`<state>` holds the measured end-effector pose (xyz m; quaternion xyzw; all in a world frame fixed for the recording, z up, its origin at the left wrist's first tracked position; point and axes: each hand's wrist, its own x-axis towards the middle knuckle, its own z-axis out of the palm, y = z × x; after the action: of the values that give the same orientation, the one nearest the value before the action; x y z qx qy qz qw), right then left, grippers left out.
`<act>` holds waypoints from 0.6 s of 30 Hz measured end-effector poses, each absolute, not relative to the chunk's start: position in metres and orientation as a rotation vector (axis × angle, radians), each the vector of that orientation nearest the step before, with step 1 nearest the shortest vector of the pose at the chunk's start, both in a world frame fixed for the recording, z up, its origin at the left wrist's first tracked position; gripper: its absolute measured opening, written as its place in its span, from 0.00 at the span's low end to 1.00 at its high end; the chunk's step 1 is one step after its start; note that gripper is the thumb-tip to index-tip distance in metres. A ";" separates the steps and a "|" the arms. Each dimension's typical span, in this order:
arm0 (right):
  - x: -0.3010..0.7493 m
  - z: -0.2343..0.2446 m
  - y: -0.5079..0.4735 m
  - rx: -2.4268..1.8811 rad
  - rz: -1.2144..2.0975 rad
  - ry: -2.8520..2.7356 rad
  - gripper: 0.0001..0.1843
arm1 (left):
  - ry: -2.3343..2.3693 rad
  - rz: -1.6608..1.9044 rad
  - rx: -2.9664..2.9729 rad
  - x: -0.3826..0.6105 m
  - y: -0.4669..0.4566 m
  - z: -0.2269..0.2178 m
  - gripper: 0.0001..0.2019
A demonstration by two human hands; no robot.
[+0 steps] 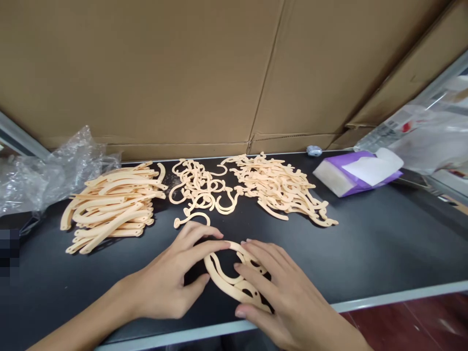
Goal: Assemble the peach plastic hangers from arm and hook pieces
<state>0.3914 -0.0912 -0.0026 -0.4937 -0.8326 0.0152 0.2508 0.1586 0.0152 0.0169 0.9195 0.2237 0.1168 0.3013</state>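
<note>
Low in the middle, a cream plastic folding hanger (224, 284) lies folded into a rounded loop of curved arms with a hook piece inside. My left hand (170, 275) grips its left end, with thumb and index finger against the outer curve. On the other end is my right hand (283, 287), fingers over the top and thumb at the near edge; the palm hides part of the hanger. Just beyond lie loose hanger hooks (227, 208), one close to my left fingertips.
A pile of curved hanger arms (117, 207) lies left, more small curved parts (283, 187) right. Behind them stands a cardboard wall (175, 73). Clear plastic wrap (62, 168) sits far left, a purple tissue pack (345, 178) at right. The black table (365, 253) has a metal front edge.
</note>
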 end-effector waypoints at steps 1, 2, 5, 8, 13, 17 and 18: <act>0.392 -0.003 -0.093 -1.348 0.038 -2.257 0.20 | 0.608 0.351 2.441 0.158 0.016 0.016 0.29; 0.394 -0.003 -0.095 -1.357 0.038 -2.250 0.21 | 0.617 0.388 2.443 0.158 0.017 0.015 0.27; 0.401 -0.004 -0.101 -1.430 -0.007 -2.202 0.16 | 0.651 0.480 2.463 0.158 0.019 0.012 0.22; 0.416 -0.008 -0.108 -1.547 -0.117 -2.130 0.14 | 0.720 0.578 2.509 0.158 0.022 0.010 0.19; 0.451 -0.019 -0.122 -1.743 -0.291 -1.970 0.14 | 0.829 0.751 2.572 0.156 0.029 0.008 0.14; 0.475 -0.025 -0.128 -1.902 -0.420 -1.837 0.17 | 0.927 0.794 2.646 0.153 0.035 0.008 0.14; 0.478 -0.027 -0.127 -1.939 -0.450 -1.802 0.19 | 0.938 0.787 2.666 0.151 0.036 0.009 0.14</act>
<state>0.4784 -0.1274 -0.0266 -0.7035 -0.6536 -0.1632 0.2262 0.1514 0.0365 0.0095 0.9039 0.3179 0.2669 0.1035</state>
